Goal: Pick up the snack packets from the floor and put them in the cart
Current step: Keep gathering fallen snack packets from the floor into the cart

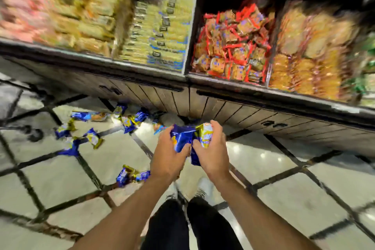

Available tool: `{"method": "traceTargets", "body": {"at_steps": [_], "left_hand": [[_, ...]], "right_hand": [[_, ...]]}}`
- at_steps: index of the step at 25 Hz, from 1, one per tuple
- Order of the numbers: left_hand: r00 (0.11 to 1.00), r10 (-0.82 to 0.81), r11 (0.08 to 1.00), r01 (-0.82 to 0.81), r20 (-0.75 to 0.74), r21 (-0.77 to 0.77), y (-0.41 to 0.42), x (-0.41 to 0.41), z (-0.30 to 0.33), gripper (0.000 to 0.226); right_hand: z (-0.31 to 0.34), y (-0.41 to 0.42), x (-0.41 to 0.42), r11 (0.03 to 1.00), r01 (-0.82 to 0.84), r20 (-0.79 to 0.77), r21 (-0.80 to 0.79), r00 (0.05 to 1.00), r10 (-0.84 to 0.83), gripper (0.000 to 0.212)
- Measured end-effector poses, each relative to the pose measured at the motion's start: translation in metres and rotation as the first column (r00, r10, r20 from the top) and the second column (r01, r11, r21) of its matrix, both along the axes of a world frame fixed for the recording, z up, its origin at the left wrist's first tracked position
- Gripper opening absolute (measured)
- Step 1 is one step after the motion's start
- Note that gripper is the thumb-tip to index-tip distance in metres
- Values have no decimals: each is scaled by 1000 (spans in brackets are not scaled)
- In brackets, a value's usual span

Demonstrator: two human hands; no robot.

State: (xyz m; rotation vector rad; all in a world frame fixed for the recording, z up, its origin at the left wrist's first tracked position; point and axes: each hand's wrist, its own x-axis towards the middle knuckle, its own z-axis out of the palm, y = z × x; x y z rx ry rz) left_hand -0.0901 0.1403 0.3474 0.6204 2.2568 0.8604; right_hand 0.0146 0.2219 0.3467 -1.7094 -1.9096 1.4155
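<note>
- The person stood over a tiled floor (284, 199) with both bare arms stretched forward, dark trousers and pale shoes showing below.
- The left hand (169, 156) curled its fingers round a blue snack packet, part of a held bundle of packets (191, 138) raised in front of the body.
- The right hand (211, 152) clasped the same bundle from the other side, its fingers wrapped over a gold-and-blue packet at the top and its thumb pressed on the near side.
- The two hands were touching or almost touching at the middle of the bundle.
- More loose packets (81, 138) in blue and gold lay scattered on the floor to the left, some far against the foot of the shelf unit, others nearer.
- A pair of packets (132, 175) lay near the left forearm.
- On the far side stood a dark shelf unit (203, 103) with wood-panelled base.
- Its bins held red-edged snack packs (231, 46) in the middle, yellow packs (160, 36) to the left, and orange bags (308, 57) to the right; all were blurred.
</note>
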Motion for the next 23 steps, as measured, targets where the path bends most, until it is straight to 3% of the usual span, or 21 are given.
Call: {"method": "traceTargets", "body": {"at_steps": [6, 12, 18, 23], "left_hand": [[963, 261, 965, -258, -62, 43, -107, -19, 80, 58], [789, 603, 798, -597, -119, 89, -231, -63, 100, 61], [661, 735, 677, -731, -152, 92, -397, -100, 115, 62], [548, 822, 565, -818, -156, 106, -502, -137, 138, 62]], "right_hand": [[80, -72, -48, 972, -231, -51, 49, 971, 234, 70], [100, -179, -120, 829, -545, -73, 125, 828, 556, 65], [117, -320, -183, 661, -734, -39, 154, 664, 746, 66], [137, -431, -233, 623, -771, -151, 133, 606, 781, 66]]}}
